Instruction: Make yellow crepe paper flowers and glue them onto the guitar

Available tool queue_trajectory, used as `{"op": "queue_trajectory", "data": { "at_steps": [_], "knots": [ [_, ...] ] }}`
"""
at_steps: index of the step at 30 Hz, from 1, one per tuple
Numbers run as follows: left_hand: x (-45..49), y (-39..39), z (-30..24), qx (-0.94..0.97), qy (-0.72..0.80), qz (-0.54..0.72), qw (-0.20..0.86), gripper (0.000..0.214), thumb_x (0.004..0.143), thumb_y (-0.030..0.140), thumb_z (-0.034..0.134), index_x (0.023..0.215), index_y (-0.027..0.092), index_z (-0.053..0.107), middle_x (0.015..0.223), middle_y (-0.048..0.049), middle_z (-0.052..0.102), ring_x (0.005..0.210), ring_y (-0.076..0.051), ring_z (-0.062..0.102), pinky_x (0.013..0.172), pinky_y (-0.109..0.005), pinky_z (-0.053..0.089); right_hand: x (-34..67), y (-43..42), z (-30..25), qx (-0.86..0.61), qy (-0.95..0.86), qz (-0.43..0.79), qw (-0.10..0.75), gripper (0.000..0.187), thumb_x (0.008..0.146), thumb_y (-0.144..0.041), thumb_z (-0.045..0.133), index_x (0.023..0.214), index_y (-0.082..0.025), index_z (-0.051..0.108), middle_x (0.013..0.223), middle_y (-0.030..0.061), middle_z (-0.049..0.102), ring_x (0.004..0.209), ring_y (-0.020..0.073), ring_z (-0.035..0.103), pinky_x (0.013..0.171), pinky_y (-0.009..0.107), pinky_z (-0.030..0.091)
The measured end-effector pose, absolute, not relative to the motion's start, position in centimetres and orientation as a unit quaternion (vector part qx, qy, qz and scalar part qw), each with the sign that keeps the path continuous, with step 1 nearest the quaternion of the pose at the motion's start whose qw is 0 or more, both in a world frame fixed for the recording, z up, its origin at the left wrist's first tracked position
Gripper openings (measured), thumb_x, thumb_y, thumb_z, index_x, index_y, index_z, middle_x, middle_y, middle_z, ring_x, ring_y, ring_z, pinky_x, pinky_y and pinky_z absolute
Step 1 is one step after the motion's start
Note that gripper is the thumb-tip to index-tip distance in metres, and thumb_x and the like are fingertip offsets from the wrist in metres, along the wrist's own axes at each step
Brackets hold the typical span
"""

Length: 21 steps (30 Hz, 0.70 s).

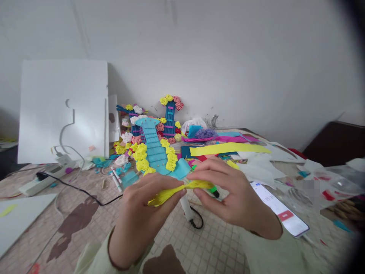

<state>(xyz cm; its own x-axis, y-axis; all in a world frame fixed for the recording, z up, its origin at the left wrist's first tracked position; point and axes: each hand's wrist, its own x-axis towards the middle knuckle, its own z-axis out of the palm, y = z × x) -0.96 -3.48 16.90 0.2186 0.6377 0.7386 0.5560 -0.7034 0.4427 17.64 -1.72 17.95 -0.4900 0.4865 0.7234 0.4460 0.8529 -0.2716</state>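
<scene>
My left hand [142,213] and my right hand [228,194] are raised over the table, and both pinch one twisted strip of yellow paper [176,190] that runs between them. The left fingers close on its lower, wider end; the right fingers close on the other end. A green marker tip [213,189] pokes out under the right fingers. Behind the hands stands a blue paper craft [155,150] shaped like a ladder or stairway, lined with yellow, pink and white paper flowers.
A phone [281,209] lies lit at my right. Coloured paper sheets [228,148] pile up behind. At left are a power strip [42,180], a black cable [82,192], markers [115,179] and a white foam board [62,110] against the wall.
</scene>
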Motion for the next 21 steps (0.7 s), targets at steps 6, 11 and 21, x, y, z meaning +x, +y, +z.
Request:
{"op": "queue_trajectory", "data": {
  "at_steps": [6,11,21],
  "knots": [
    [-0.9,-2.8,16.4,0.727,0.406,0.551,0.051,0.013,0.070,0.020,0.065,0.079,0.028,0.063,0.072,0.0080,0.066,0.065,-0.010,0.061,0.060,-0.022,0.052,17.6,-0.6,16.3,-0.306,-0.776,-0.092,0.544,0.037,0.070,-0.023,0.066,0.105,-0.023,0.055,0.101,0.0070,0.052,0.094,0.0213,0.053,0.080,0.038,0.047],
    [-0.6,-2.6,15.9,0.701,0.407,0.585,0.023,0.019,0.068,0.014,0.066,0.081,0.027,0.064,0.075,0.0051,0.065,0.066,-0.012,0.059,0.061,-0.026,0.053,17.4,-0.1,15.0,-0.267,-0.737,-0.128,0.607,0.025,0.069,-0.015,0.065,0.092,-0.023,0.060,0.084,0.0036,0.057,0.075,0.0176,0.056,0.066,0.034,0.050],
    [0.1,-2.5,15.3,0.666,0.412,0.622,0.000,0.026,0.064,0.006,0.067,0.081,0.026,0.065,0.076,0.0056,0.064,0.068,-0.010,0.057,0.064,-0.021,0.049,16.9,0.1,14.7,-0.250,-0.710,-0.109,0.649,0.030,0.064,-0.007,0.069,0.091,-0.018,0.060,0.079,0.0035,0.063,0.074,0.0175,0.059,0.069,0.036,0.052]
  ]
}}
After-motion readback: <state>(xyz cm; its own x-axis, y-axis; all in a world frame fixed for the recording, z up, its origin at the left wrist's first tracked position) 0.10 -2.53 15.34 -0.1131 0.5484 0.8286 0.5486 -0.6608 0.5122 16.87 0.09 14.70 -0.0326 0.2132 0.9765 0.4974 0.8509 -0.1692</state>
